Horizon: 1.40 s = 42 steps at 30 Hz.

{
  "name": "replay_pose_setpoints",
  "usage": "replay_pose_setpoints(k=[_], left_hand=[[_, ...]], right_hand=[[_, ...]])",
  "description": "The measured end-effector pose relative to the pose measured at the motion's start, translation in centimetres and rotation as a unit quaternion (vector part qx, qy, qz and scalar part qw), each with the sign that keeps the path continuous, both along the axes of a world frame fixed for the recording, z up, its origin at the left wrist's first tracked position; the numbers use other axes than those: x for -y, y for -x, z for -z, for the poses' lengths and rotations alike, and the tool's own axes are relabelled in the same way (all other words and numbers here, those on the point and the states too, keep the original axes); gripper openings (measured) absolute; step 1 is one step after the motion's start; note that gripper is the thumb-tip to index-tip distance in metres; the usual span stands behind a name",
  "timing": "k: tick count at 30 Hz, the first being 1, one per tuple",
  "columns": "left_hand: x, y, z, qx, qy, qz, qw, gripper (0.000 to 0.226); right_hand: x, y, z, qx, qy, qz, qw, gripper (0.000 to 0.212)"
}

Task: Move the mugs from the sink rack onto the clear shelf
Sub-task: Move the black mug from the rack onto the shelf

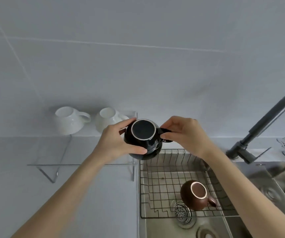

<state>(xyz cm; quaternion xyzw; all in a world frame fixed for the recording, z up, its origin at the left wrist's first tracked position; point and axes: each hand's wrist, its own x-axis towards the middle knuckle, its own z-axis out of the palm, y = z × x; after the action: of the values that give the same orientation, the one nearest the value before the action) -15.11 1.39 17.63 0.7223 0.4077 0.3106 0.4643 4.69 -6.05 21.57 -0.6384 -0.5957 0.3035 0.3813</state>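
Note:
A black mug (143, 140) is held upside down in the air, over the right end of the clear shelf (79, 164). My left hand (116, 141) grips its round body from the left. My right hand (184, 134) pinches its handle on the right. Two white mugs (69, 120) (110, 120) stand upside down on the shelf's far side. A brown mug (195, 194) sits upside down in the wire sink rack (165, 179), handle to the right.
The rack rests in a steel sink (241, 225) with a drain strainer (183, 213) showing below it. A dark faucet (265, 127) rises at the right. A white counter (35, 194) spreads left of the sink, against a white tiled wall.

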Motion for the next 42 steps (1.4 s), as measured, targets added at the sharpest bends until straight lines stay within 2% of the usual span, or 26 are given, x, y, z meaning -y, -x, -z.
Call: replay_pose_setpoints(k=[4, 9, 13, 16, 18, 24, 42], left_hand=[[-1.8, 5.1, -0.5, 0.004, 0.011, -0.032, 0.999, 0.104], [-3.8, 11.3, -0.2, 0.004, 0.031, -0.049, 0.998, 0.075], [-6.0, 15.4, 1.4, -0.018, 0.063, -0.058, 0.996, 0.096], [-7.4, 17.5, 2.2, -0.036, 0.082, -0.023, 0.996, 0.084], [-8.1, 18.4, 2.7, -0.043, 0.089, 0.0, 0.995, 0.075], [-9.4, 19.8, 4.3, -0.038, 0.101, 0.03, 0.994, 0.07], [-10.4, 21.6, 5.6, -0.02, 0.117, 0.019, 0.993, 0.081]], right_hand=[[-3.1, 4.6, 0.1, -0.027, -0.006, -0.036, 0.999, 0.012], [-7.1, 10.3, 1.6, -0.041, 0.004, -0.068, 0.997, 0.012], [-9.5, 14.5, 4.1, -0.024, 0.011, -0.072, 0.997, 0.01], [-10.4, 16.7, 5.9, -0.023, 0.02, -0.063, 0.998, 0.008], [-10.7, 17.7, 6.8, -0.022, 0.024, -0.055, 0.998, 0.008], [-11.7, 19.1, 8.9, -0.035, 0.034, -0.045, 0.998, 0.011], [-12.9, 20.4, 9.9, -0.056, 0.033, -0.048, 0.997, 0.015]])
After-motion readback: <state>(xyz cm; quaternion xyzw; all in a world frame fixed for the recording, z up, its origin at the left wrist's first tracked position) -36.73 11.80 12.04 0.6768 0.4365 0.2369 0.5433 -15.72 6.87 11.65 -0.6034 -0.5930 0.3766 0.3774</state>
